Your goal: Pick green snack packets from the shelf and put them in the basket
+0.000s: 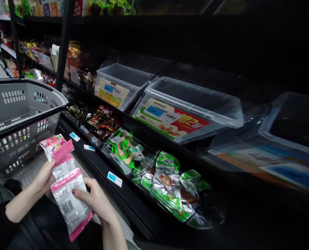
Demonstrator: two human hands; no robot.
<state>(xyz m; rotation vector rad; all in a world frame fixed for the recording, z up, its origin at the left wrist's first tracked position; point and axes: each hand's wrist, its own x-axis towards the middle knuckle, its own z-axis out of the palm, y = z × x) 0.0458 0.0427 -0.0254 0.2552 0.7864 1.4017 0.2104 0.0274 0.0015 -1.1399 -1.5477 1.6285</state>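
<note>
My right hand point(95, 198) grips a pink-and-silver snack packet point(72, 205), its thumb across the back where a barcode shows. In my left hand point(43, 178) are more packets of the same colours, and the topmost pink packet point(55, 145) shows a printed front with a cartoon-like logo. The packets overlap, so I cannot tell exactly how many the left hand holds. Both hands are in front of my lap, just below a grey shopping basket point(26, 128) and left of the bottom shelf's edge.
Clear plastic bins point(188, 104) with price labels line the middle shelf. Below, trays hold green-and-silver snack packets point(167, 180), small green-wrapped snacks point(124, 147) and dark red wrapped snacks point(100, 121). A black shelf post point(63, 45) rises behind the basket.
</note>
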